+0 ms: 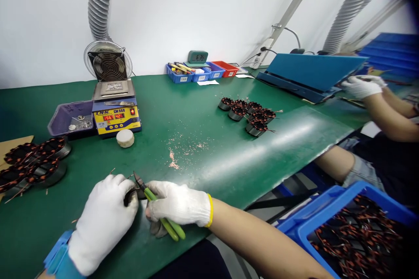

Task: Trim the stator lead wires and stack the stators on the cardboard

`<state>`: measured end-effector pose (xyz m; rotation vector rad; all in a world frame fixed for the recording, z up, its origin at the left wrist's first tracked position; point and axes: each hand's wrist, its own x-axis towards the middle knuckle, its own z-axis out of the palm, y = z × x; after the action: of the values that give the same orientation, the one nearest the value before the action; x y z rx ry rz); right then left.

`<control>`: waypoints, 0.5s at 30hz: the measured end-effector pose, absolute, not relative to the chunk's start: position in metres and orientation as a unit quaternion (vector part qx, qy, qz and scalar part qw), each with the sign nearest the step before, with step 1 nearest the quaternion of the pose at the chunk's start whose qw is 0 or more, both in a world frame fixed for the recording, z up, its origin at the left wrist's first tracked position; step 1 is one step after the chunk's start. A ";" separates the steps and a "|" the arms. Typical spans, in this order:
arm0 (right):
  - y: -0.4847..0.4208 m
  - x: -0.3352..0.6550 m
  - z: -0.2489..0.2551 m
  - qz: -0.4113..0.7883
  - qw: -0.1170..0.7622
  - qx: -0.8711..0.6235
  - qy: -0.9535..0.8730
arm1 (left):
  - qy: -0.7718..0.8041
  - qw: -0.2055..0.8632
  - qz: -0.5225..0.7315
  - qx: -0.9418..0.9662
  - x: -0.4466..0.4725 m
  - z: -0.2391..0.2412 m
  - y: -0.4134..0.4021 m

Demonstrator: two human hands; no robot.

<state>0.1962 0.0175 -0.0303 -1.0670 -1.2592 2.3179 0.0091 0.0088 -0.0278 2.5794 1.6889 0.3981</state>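
We're at the green mat (196,157). Left hand (103,222) is curled around a small dark coil (131,195), most of it hidden by the glove. Right hand (180,205) is closed on green-handled cutters (160,213), tip up and touching the coil's top edge. Both sit at the near edge of the mat. Copper scraps (173,161) lie just beyond. Finished coils (31,163) stacked far left, another group (250,115) mid-right. Solder pot (114,109) with red readout behind, round white puck (125,138) in front of it. Blue crate (353,226) of coils lower right. A co-worker's gloved hand (362,87) works at far right.
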 end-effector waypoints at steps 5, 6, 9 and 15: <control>0.019 0.199 -0.029 0.813 0.143 -0.354 -0.439 | 0.543 0.019 0.127 0.830 0.008 -0.029 0.009; 0.020 0.199 -0.028 0.815 0.143 -0.351 -0.439 | 0.545 0.020 0.126 0.829 0.008 -0.029 0.009; 0.020 0.201 -0.026 0.816 0.141 -0.346 -0.442 | 0.547 0.024 0.126 0.827 0.009 -0.029 0.009; 0.020 0.202 -0.023 0.814 0.137 -0.350 -0.443 | 0.541 0.030 0.140 0.829 0.008 -0.029 0.010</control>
<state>0.2019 0.0205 -0.0227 -1.0121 -1.2824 2.3548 0.0079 0.0097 -0.0295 2.5540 1.6683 0.4309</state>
